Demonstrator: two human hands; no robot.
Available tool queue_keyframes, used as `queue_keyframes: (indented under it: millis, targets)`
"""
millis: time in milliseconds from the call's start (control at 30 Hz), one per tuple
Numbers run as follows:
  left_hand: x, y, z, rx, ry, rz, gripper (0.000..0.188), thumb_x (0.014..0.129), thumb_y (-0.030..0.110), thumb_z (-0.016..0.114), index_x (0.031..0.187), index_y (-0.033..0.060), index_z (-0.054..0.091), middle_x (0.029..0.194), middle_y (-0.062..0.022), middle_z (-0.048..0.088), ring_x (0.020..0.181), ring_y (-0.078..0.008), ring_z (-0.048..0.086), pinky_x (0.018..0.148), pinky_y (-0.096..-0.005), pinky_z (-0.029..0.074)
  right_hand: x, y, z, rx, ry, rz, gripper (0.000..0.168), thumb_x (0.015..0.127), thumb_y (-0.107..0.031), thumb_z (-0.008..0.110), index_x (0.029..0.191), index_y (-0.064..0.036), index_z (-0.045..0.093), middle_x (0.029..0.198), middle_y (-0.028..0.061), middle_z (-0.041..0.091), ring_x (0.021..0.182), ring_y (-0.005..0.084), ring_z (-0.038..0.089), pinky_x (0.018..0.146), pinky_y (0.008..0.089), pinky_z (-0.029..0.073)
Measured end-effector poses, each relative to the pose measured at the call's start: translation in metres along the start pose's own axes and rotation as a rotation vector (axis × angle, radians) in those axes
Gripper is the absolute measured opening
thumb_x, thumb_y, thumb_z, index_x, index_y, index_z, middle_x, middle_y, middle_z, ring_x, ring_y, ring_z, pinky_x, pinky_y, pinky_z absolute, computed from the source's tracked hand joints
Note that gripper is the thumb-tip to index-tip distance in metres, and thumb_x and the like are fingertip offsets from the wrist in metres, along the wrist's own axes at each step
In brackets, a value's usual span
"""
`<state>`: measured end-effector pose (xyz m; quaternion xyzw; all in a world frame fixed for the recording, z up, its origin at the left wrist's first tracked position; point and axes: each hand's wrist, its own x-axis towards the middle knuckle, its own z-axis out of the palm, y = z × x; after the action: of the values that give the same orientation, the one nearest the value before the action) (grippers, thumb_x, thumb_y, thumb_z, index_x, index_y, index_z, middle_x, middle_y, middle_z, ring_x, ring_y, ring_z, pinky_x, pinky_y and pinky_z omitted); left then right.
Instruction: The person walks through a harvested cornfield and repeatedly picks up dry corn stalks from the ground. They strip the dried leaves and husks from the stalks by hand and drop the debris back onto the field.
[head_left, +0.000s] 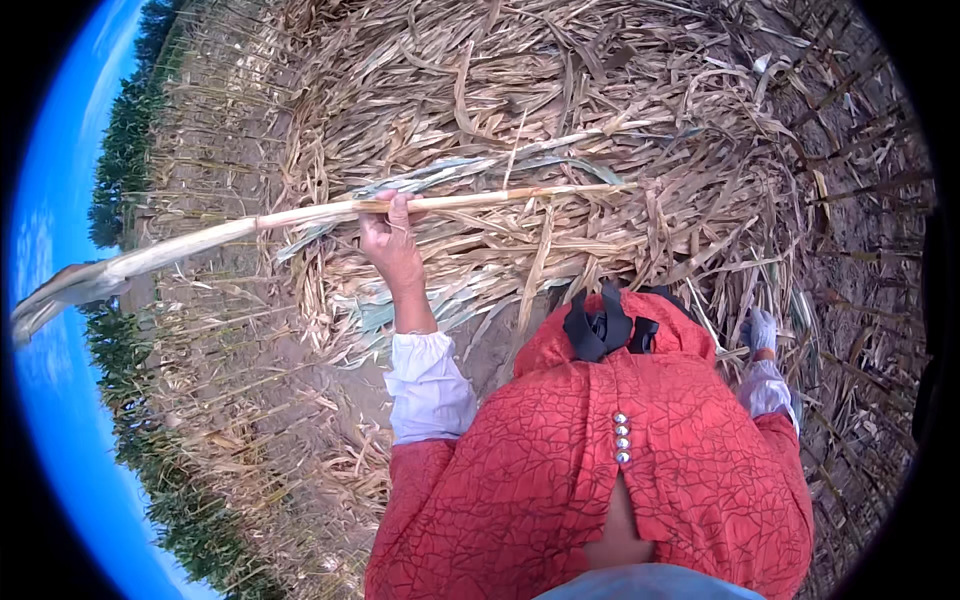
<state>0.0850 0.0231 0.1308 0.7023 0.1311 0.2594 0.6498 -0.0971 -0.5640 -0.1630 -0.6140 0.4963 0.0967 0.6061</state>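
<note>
My bare left hand (394, 238) grips a long, pale dried corn stalk (465, 201) around its middle. The stalk lies across my view above a heap of cut corn stalks and leaves (480, 82). Its narrow end points right, and its thicker end with papery husk or leaf reaches the far left rim. Low on the right, beside the heap's near edge, is my right hand (762, 330) in a pale glove. It looks small and partly turned away, so whether its fingers hold anything is unclear. Greenish leaves (427, 174) lie just beyond the held stalk.
Standing stubble (217, 161) covers the soil on the left, and more stubble (847, 360) rises at the right. Taller green plants (120, 165) line the field's edge under blue sky. A black strap with a buckle (604, 326) hangs at my red clothing (570, 450).
</note>
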Motion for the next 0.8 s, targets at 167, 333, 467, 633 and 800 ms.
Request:
queue_keyframes:
  millis: [167,333,467,633,800]
  targets:
    - [0.001,-0.018,0.001,0.005,0.047,0.027,0.02,0.087,0.014,0.064,0.098,0.0007,0.054,0.081,-0.0032,0.058,0.07,-0.0095,0.058,0.058,-0.0226,0.05,0.023,-0.028,0.083,-0.489,-0.355,-0.619,0.019,0.091,-0.022,0.051,0.086,-0.004,0.054,0.062,0.0009,0.051,0.046,0.0106,0.048,0.04,0.0252,0.039]
    - [-0.005,-0.012,0.006,-0.05,0.058,-0.017,0.022,0.086,0.013,0.065,0.099,0.0003,0.053,0.086,-0.0045,0.058,0.071,-0.0096,0.059,0.055,-0.0201,0.054,-0.061,-0.168,0.211,-0.487,-0.55,-0.755,0.02,0.091,-0.021,0.051,0.095,-0.003,0.057,0.071,0.0034,0.056,0.057,0.0097,0.052,0.053,0.0254,0.043]
    - [-0.006,-0.018,0.008,-0.009,0.03,0.024,0.023,0.09,0.016,0.059,0.106,-0.0002,0.052,0.085,-0.0067,0.06,0.074,-0.0108,0.06,0.056,-0.0201,0.053,-0.176,-0.249,0.293,-0.526,-0.742,-1.144,0.017,0.089,-0.014,0.055,0.099,0.0,0.057,0.078,0.0101,0.059,0.067,0.0172,0.056,0.064,0.0288,0.046]
    - [-0.015,-0.006,-0.006,0.051,0.094,0.008,0.026,0.093,0.017,0.054,0.112,-0.0002,0.049,0.086,-0.0073,0.061,0.072,-0.0102,0.06,0.056,-0.0202,0.051,-0.258,-0.275,0.341,-0.641,-0.915,-1.612,0.018,0.084,-0.013,0.06,0.098,-0.003,0.058,0.09,0.0144,0.061,0.083,0.0326,0.06,0.072,0.0368,0.048]
    - [-0.004,0.021,-0.043,0.015,0.242,0.152,0.03,0.093,0.018,0.054,0.114,-0.0021,0.046,0.083,-0.0046,0.057,0.071,-0.01,0.058,0.055,-0.0194,0.048,-0.253,-0.252,0.34,-0.788,-1.044,-1.562,0.017,0.084,-0.014,0.059,0.096,-0.003,0.058,0.087,0.0156,0.061,0.082,0.0347,0.06,0.071,0.0389,0.048]
